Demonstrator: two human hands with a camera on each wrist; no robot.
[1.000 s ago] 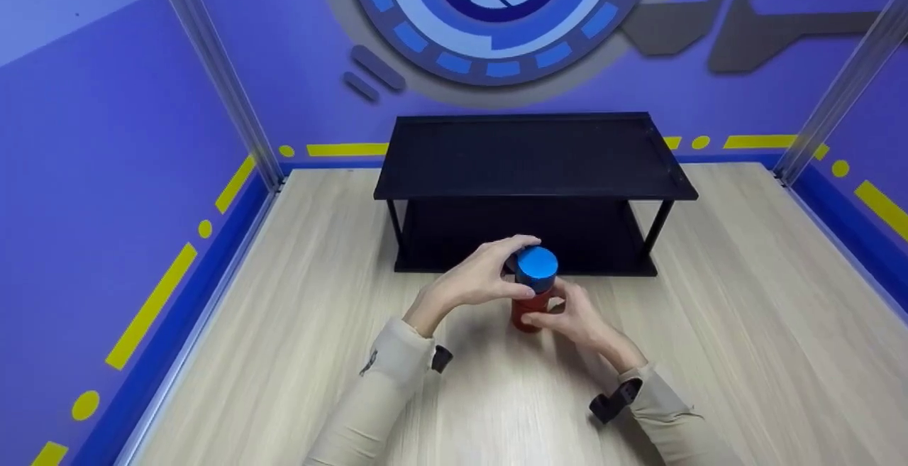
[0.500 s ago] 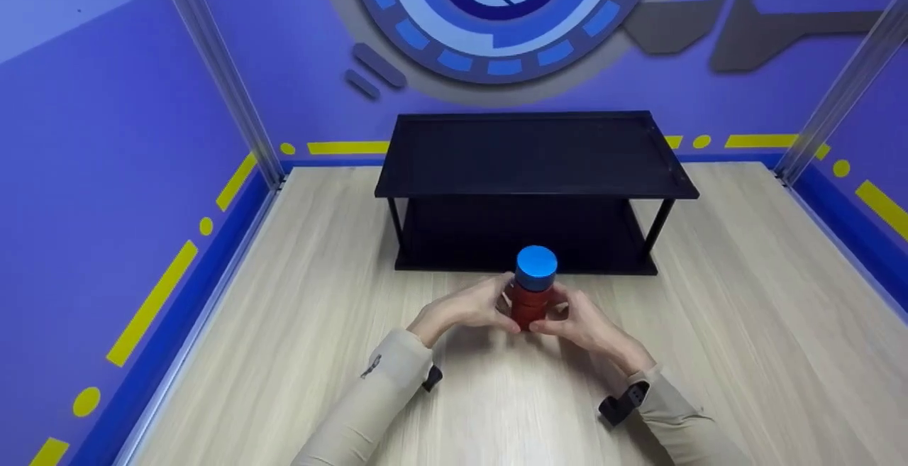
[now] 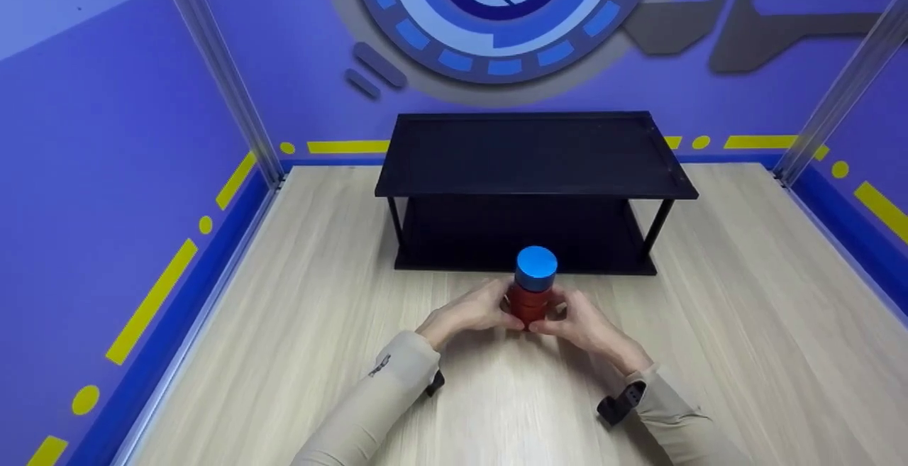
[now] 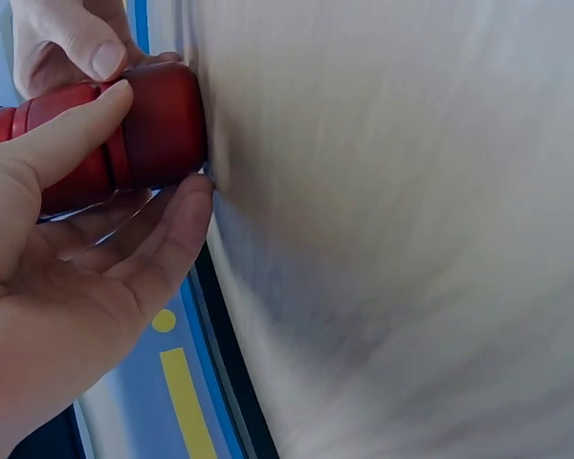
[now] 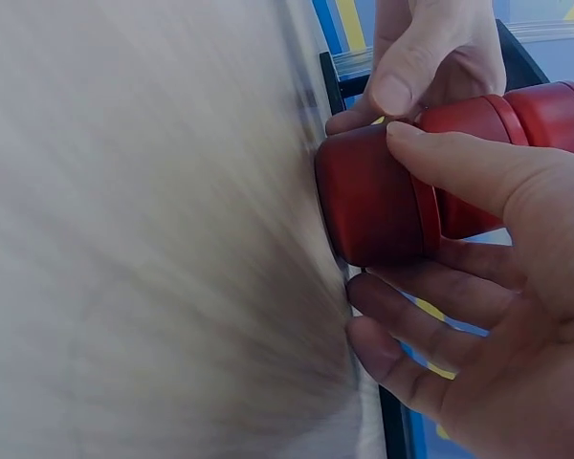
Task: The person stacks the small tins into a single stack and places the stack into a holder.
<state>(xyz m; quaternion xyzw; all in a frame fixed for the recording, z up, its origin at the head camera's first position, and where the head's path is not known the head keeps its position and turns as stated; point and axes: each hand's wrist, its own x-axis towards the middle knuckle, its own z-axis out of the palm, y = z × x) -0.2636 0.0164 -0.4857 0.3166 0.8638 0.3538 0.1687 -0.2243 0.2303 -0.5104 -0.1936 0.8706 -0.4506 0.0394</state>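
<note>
A red ridged canister (image 3: pixel 530 306) stands upright on the table, with a blue cap-like top (image 3: pixel 537 262). Seams divide the red body into rounded segments; whether these are separate stacked tins I cannot tell. My left hand (image 3: pixel 480 307) holds the lower red part from the left, its thumb (image 4: pixel 81 134) along the near side and fingers behind the base. From the right, my right hand (image 3: pixel 583 321) grips the same part, thumb (image 5: pixel 459 163) against the red wall and fingers curved underneath in the right wrist view. Both thumbs sit close together near the base.
Just behind the canister stands a black two-tier rack (image 3: pixel 532 157) with thin posts. The wooden table (image 3: pixel 326 253) is bordered by blue panels (image 3: pixel 135 168) at the sides and back. A black wrist camera (image 3: pixel 621 403) sits on my right forearm.
My left hand has come down from the blue top to the lower red body. The right hand stays at the red part, and the canister stands in about the same place.
</note>
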